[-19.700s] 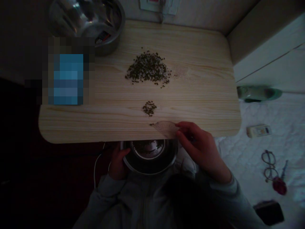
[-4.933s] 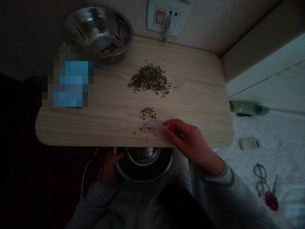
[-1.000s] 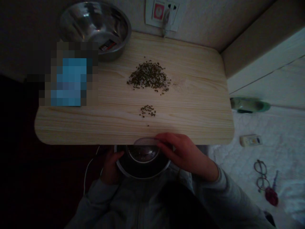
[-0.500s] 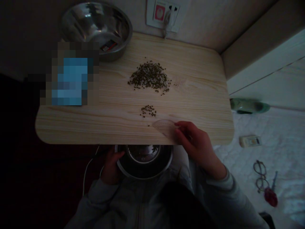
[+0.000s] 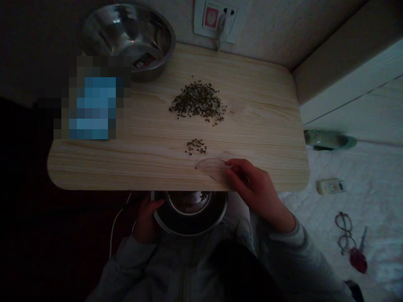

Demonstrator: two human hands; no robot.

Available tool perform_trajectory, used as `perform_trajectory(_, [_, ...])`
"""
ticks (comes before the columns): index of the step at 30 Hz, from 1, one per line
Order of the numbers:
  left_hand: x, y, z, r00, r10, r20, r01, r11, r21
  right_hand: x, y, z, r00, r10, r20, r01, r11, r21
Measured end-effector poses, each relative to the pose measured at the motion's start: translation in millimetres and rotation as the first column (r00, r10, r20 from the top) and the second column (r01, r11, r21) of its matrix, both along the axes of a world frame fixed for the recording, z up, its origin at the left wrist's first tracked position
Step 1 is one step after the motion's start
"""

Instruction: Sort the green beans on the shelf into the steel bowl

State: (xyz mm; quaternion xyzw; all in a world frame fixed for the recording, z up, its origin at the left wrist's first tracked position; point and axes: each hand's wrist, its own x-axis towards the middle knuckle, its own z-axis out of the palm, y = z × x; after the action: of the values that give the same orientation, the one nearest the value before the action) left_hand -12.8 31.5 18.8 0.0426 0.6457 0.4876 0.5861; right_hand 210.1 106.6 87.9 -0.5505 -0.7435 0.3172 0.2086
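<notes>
My right hand (image 5: 250, 182) pinches a clear plastic protractor (image 5: 211, 166) low over the wooden tabletop (image 5: 151, 163), close to its front edge. At the protractor's left tip lies a single small bean (image 5: 196, 167). Just beyond it is a small cluster of greenish-brown beans (image 5: 195, 146), and farther back a larger pile of the same beans (image 5: 198, 100). Below the edge, my left hand (image 5: 149, 216) grips the rim of a metal bowl (image 5: 189, 224) on my lap. Some beans show inside this bowl; its far side is hidden under the tabletop.
A large steel basin (image 5: 126, 37) stands at the back left, beside a blurred-out blue item (image 5: 92, 107). A wall socket (image 5: 217, 19) holds a plug. On the white bedding to the right lie a green bottle-like object (image 5: 329, 139), a remote control (image 5: 330, 186) and glasses (image 5: 344, 233).
My right hand has slid the protractor a little to the left, bringing its tip to the lone bean. My left hand and the bowl have hardly moved.
</notes>
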Motion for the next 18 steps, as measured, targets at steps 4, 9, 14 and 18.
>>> perform_trajectory(4, [-0.2, -0.3, -1.3, 0.999, -0.007, -0.031, 0.007, 1.000, -0.009, -0.7, -2.4, 0.0, 1.000, 0.028, 0.006, -0.028, 1.000, -0.003])
perform_trajectory(9, [-2.7, -0.9, -4.6, 0.998, -0.010, -0.061, 0.010, 1.000, 0.002, -5.2, -2.9, 0.7, 0.998, 0.065, -0.012, -0.065, 0.998, -0.010])
perform_trajectory(14, [-0.4, 3.2, 2.7, 0.996, -0.006, -0.093, 0.006, 1.000, 0.001, -8.2, -3.4, 1.7, 0.993, 0.118, -0.023, -0.118, 0.993, -0.006])
perform_trajectory(18, [-1.2, 2.7, 5.8, 0.983, -0.015, -0.181, 0.018, 1.000, 0.016, -10.2, -5.2, 3.3, 0.986, 0.166, -0.019, -0.166, 0.986, -0.009])
